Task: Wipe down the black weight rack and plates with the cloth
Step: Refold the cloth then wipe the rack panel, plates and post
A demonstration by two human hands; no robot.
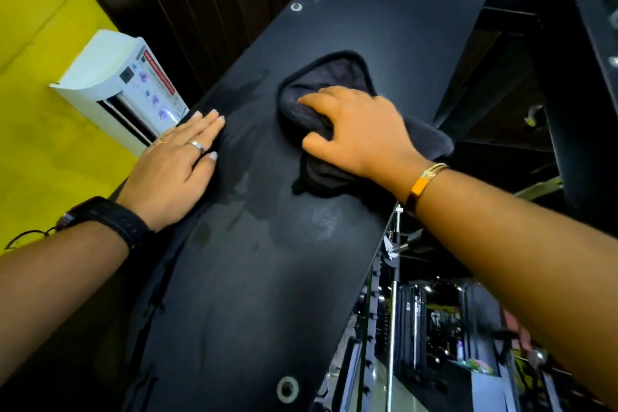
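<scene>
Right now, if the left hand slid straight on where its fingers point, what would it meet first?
The left hand would cross bare black panel, missing the cloth; probably the round fastener near its top edge comes first.

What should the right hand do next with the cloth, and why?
Probably pull the cloth down toward the wrist, across the pale smudge just below it. The right hand grips the bunched cloth on the black panel, that greyish patch looks unwiped, and the left hand rests flat on the panel, bracing.
</scene>
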